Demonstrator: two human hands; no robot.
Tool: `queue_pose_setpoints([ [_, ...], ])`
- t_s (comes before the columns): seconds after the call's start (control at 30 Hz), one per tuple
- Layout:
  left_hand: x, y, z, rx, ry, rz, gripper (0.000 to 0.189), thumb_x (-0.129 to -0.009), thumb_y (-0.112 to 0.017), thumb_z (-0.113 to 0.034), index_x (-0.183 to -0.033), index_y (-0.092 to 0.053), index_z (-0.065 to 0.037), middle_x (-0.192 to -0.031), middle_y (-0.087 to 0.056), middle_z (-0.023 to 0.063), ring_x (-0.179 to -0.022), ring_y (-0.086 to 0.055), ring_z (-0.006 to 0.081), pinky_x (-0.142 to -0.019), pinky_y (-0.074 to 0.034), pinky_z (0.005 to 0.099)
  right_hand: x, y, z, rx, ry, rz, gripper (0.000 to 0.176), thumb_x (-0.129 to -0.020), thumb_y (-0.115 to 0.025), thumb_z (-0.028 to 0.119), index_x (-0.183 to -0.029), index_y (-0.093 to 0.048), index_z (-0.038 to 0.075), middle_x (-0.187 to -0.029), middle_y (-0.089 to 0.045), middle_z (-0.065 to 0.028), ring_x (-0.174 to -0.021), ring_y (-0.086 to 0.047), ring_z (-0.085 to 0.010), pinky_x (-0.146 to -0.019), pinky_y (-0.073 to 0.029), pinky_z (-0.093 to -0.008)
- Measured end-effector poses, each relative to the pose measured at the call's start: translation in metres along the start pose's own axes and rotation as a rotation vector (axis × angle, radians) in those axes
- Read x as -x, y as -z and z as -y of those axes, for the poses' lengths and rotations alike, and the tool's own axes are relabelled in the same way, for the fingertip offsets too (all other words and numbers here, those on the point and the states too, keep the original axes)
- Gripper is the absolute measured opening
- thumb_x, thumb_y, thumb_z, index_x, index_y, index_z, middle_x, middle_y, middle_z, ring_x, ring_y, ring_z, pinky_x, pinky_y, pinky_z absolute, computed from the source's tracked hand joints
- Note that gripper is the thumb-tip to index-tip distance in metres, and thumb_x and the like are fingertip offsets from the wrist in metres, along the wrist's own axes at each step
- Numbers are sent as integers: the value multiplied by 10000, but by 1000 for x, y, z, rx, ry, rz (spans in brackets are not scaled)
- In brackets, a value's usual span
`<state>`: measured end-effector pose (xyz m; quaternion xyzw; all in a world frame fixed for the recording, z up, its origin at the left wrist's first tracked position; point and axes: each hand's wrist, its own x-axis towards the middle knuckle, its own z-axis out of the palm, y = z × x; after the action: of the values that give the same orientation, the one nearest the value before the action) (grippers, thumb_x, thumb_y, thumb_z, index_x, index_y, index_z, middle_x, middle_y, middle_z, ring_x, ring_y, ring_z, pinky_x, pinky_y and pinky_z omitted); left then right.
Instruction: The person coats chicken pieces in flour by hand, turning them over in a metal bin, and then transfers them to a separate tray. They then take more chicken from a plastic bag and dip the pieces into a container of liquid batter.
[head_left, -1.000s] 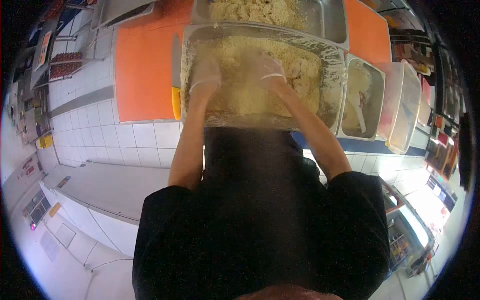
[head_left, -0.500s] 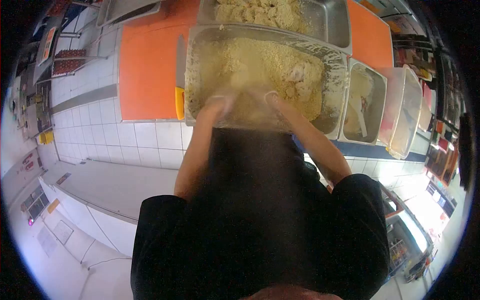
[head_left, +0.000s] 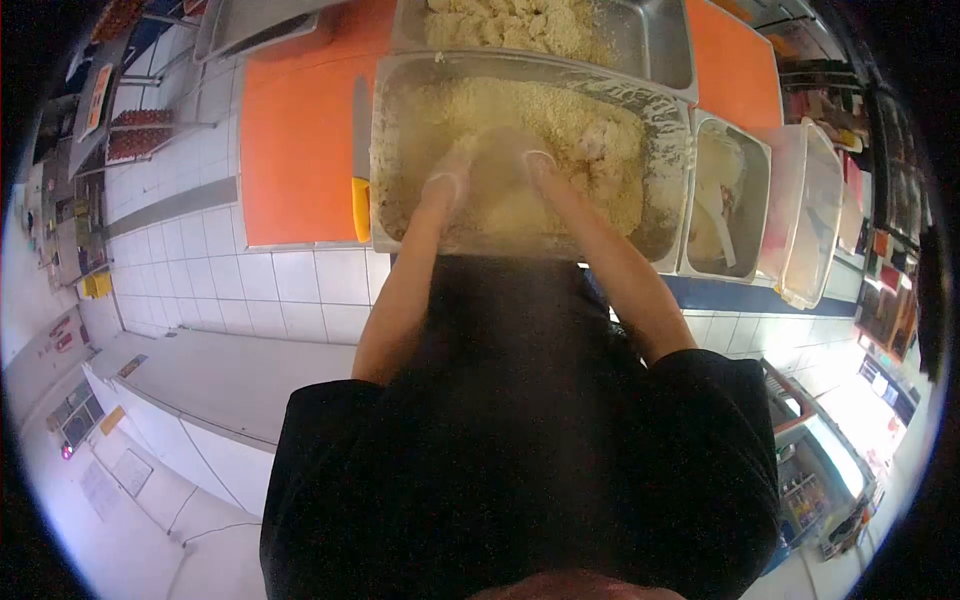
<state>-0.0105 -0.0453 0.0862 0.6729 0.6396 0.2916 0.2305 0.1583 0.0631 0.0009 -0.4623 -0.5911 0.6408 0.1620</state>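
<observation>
Both my hands reach into a large metal tray (head_left: 660,235) of pale yellow, crumbly coating (head_left: 500,100). My left hand (head_left: 456,165) is at the tray's left-centre, and my right hand (head_left: 530,150) is a little to its right. Coating covers them and motion blurs them, so their fingers and anything between them cannot be made out. A coated lump (head_left: 600,145) lies in the coating, right of my right hand.
Beyond is a second metal tray (head_left: 645,40) with coated pieces. On the right stand a smaller metal pan (head_left: 735,260) with a white utensil (head_left: 715,225) and a clear plastic bin (head_left: 805,225). A yellow-handled knife (head_left: 361,208) lies on the orange surface (head_left: 295,150) at left.
Both hands have moved forward, farther into the large tray. The coating near them looks shifted and blurred.
</observation>
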Motion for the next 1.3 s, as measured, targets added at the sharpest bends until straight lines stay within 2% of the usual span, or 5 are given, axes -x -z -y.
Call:
queue_pose_setpoints([
  [0.53, -36, 6, -84, 74, 659, -154, 610, -929, -451, -504, -817, -675, 52, -835, -634, 299, -847, -633, 466, -719, -475, 526, 47, -21, 40, 411, 23, -330, 349, -900, -542, 255, -1218, -522, 113, -924, -670, -197, -802, -663, -353, -677, -516, -455],
  [0.6, -41, 34, -96, 279, 832, 56, 595, -943, -417, -482, -845, -679, 43, -886, -646, 279, -879, -629, 461, -747, -482, 520, 46, -7, 29, 53, 944, -433, 283, -895, -555, 256, -1108, -594, 74, -871, -670, -196, -773, -667, -335, -623, -510, -433],
  [0.8, -45, 14, -94, -89, 567, -24, 525, -975, -383, -370, -826, -682, 34, -884, -642, 297, -846, -629, 453, -750, -486, 526, 32, -12, 67, 260, -58, -344, 342, -890, -569, 338, -851, -667, 13, -814, -655, -215, -790, -673, -314, -647, -503, -408],
  [1.1, -45, 6, -29, -524, -44, -126, 382, -961, -451, -280, -1150, -576, 28, -850, -636, 302, -808, -618, 464, -737, -500, 500, -15, 6, -11, 905, 420, -220, 335, -910, -518, 302, -942, -624, -15, -955, -658, -215, -863, -653, -338, -745, -507, -456],
  [1.3, -18, 64, -45, -143, 702, 102, 406, -903, -503, -290, -1154, -581, 20, -1099, -605, 307, -943, -628, 435, -766, -504, 479, 75, 51, 83, 1308, 246, 123, 323, -916, -510, 242, -1091, -606, -11, -1051, -647, -235, -923, -647, -346, -808, -507, -454],
])
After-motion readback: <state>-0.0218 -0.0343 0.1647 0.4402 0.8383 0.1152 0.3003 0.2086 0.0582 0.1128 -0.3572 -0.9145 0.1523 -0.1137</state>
